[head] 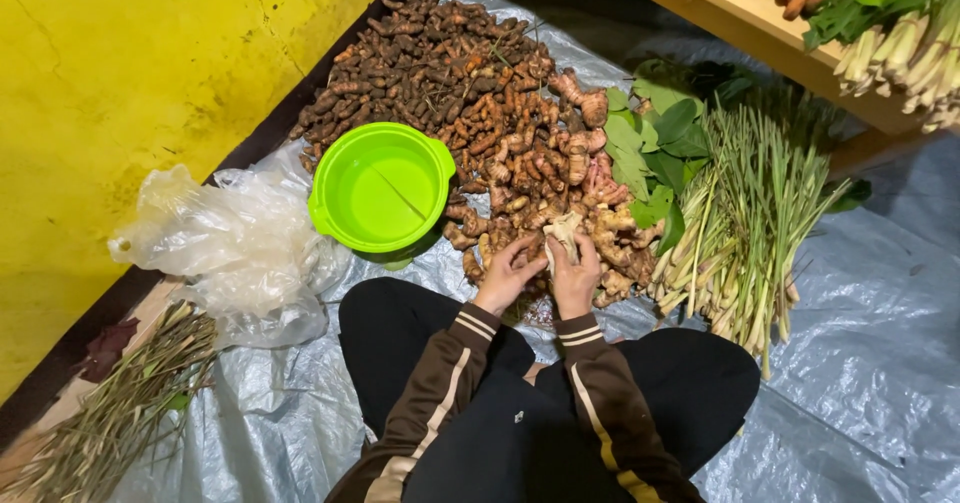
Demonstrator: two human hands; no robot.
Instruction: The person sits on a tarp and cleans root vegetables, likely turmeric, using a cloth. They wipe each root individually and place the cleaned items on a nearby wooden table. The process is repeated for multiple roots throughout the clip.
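I see open plastic sheet point(860, 363) right; green bowl point(381, 187), root pile point(470, 93), lemongrass bundle point(740, 233) block ahead.

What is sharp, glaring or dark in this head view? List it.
Head view: sharp throughout; the left hand and right hand on the pale root show no blur; glare on the plastic sheet and green bowl; top edge falls into shadow; yellow wall brightly lit.

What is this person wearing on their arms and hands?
Both arms are in long dark brown jacket sleeves with a pale cream stripe down each and striped cuffs at the wrists. The left hand and right hand are bare: no gloves, and no rings or watch that I can make out.
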